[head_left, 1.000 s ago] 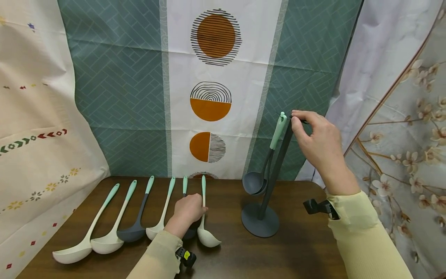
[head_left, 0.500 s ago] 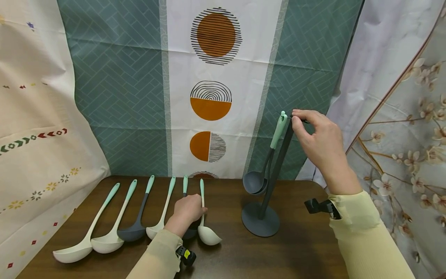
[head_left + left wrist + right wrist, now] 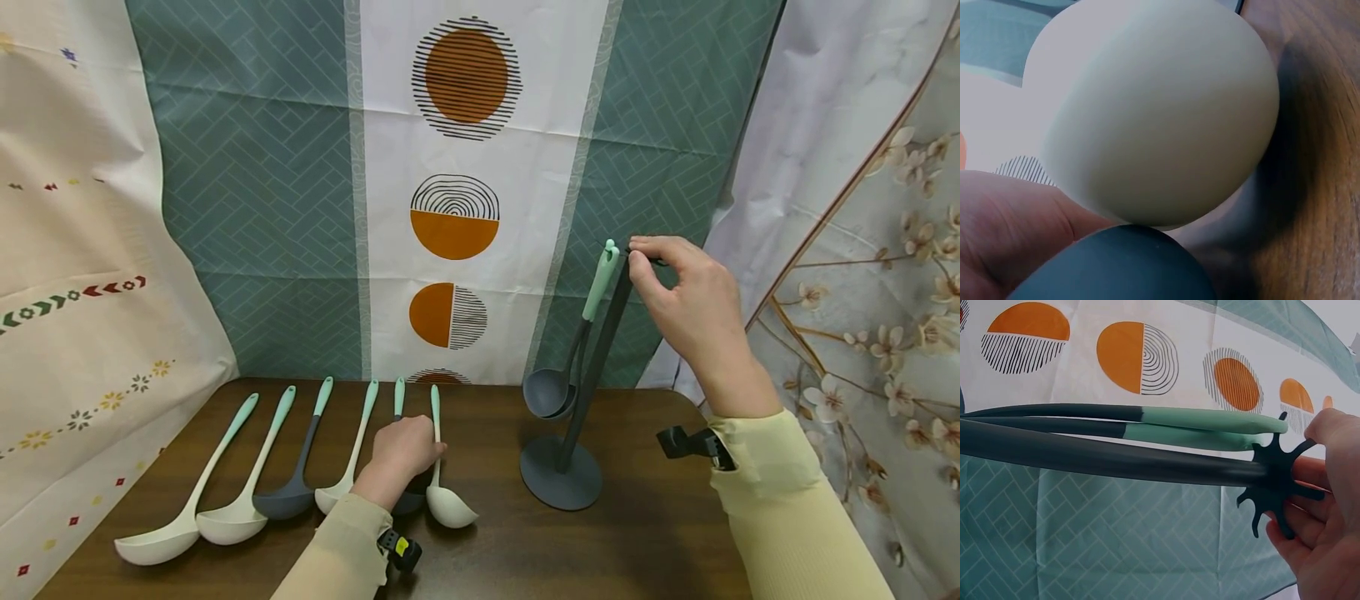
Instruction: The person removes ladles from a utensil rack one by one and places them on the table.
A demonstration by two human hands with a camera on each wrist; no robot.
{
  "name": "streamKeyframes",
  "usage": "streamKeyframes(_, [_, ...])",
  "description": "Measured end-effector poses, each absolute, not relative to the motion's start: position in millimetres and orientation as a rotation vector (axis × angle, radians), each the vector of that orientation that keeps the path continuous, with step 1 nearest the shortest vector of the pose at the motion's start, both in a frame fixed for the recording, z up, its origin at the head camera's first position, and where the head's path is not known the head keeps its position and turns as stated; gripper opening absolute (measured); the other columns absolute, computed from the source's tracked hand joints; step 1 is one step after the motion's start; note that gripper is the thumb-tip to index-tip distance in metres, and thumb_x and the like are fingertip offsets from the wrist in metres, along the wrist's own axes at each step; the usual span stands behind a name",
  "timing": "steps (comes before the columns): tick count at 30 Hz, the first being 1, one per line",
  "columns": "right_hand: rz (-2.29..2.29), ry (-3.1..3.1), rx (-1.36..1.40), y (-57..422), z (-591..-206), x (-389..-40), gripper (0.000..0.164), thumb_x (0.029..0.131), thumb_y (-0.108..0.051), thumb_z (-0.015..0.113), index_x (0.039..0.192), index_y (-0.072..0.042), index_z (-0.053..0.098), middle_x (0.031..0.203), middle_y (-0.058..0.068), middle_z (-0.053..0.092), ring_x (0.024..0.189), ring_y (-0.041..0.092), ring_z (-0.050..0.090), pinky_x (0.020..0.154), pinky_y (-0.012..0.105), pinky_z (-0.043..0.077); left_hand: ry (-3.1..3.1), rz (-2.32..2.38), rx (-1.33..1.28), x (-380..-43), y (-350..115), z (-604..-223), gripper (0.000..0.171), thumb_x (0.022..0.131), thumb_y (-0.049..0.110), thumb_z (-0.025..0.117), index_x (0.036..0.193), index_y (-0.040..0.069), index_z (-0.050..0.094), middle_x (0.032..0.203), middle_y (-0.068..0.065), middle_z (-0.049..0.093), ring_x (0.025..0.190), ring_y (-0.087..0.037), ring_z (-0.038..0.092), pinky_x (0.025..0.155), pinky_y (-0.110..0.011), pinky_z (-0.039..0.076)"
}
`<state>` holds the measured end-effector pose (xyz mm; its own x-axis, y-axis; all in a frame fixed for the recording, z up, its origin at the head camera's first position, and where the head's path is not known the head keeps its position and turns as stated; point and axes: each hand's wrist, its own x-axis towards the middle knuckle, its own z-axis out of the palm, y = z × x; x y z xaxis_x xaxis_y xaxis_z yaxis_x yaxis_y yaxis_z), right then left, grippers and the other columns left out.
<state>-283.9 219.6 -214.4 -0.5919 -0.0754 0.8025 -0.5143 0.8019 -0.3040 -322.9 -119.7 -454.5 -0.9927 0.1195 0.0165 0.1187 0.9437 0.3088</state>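
My left hand reaches over the dark ladle and grips the shaft of the rightmost cream ladle on the table. In the left wrist view the round underside of that cream bowl fills the middle, with the dark bowl's edge below it. At the top of a dark grey utensil stand, my right hand holds the star-shaped hook wheel between thumb and fingers. Two dark ladles with mint handles hang from its hooks, their bowls low beside the pole.
Left of my left hand lie a cream ladle, a dark ladle and two more cream ladles, the outermost ladle near the left edge. The stand's round base sits on the brown table. Patterned curtains rise behind.
The cream ladle in my left hand has shifted slightly, its handle tip now a little nearer and further left. My right hand stays at the hook wheel.
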Motion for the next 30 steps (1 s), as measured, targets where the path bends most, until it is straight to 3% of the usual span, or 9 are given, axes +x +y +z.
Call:
streamKeyframes(6, [0.683,-2.154,0.442,220,-212,-281,0.035,0.112,-0.03,0.062,0.129,-0.006,0.081,0.138,0.009,0.069,0.132,0.034,0.061,0.1,0.06,0.047,3.137,0.5,0.195,-322,-117,-449,0.045,0.104,0.036,0.079,0.068,0.014,0.065,0.063,-0.001,0.058,0.059,-0.02,0.057,0.056,-0.039,0.047])
streamKeyframes(12, [0.636,-2.169,0.435,219,-209,-278,0.034,0.112,-0.031,0.062,0.128,-0.009,0.082,0.13,0.008,0.072,0.126,0.035,0.064,0.096,0.057,0.047,3.168,0.534,0.254,-317,-109,-439,0.025,0.103,0.036,0.081,0.097,0.012,0.075,0.077,-0.001,0.067,0.067,-0.02,0.063,0.062,-0.043,0.055])
streamKeyframes(18, [0.583,-2.146,0.406,219,-212,-279,0.033,0.111,-0.031,0.062,0.129,-0.011,0.082,0.127,0.008,0.075,0.118,0.034,0.067,0.087,0.053,0.047,3.229,0.604,0.392,-308,-94,-420,0.031,0.102,0.035,0.081,0.116,0.008,0.077,0.092,-0.005,0.074,0.074,-0.023,0.068,0.065,-0.044,0.058])
streamKeyframes(23, [0.566,-2.107,0.411,219,-214,-281,0.032,0.111,-0.03,0.062,0.127,-0.011,0.083,0.125,0.007,0.076,0.113,0.033,0.07,0.082,0.049,0.046,3.293,0.698,0.535,-297,-79,-401,0.036,0.103,0.034,0.081,0.128,0.008,0.077,0.113,-0.008,0.077,0.088,-0.025,0.072,0.075,-0.044,0.06])
streamKeyframes(30, [0.583,-2.066,0.436,222,-216,-282,0.031,0.111,-0.027,0.062,0.126,-0.011,0.084,0.124,0.008,0.078,0.116,0.033,0.071,0.084,0.05,0.048,3.317,0.88,0.731,-284,-54,-378,0.035,0.105,0.033,0.08,0.132,0.011,0.076,0.125,-0.007,0.076,0.102,-0.027,0.075,0.083,-0.046,0.062])
